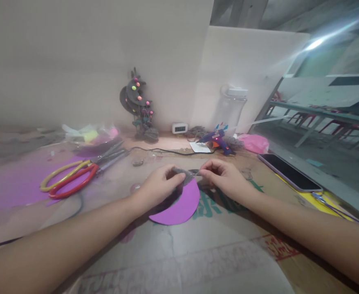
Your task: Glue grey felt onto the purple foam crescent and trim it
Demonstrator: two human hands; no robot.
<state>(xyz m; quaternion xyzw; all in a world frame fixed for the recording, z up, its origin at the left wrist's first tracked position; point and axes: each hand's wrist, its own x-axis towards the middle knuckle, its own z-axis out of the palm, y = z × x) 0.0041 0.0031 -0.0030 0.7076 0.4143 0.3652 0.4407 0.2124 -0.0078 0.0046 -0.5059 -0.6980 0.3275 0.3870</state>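
Observation:
My left hand [167, 184] grips a purple crescent-shaped cutout [182, 206] near its upper tip, thumb on top. A grey wrapping [188, 178], perhaps yarn, covers that tip. My right hand [221, 176] is closed in a pinch just to the right of the tip. A thin grey strand [197, 173] seems to run from the wrapping to its fingertips, though it is too fine to be sure. Small dark metal loops [193, 171] show between the hands, possibly scissor handles. The crescent's lower point hangs free toward me.
Red and yellow-handled scissors [72, 179] lie left on purple sheet material [10, 183]. At the back stand a grey crescent ornament [136, 98], a small digital clock [179, 128], a glue gun [218, 139] and a clear bottle [230, 110]. A phone [290, 171] lies right.

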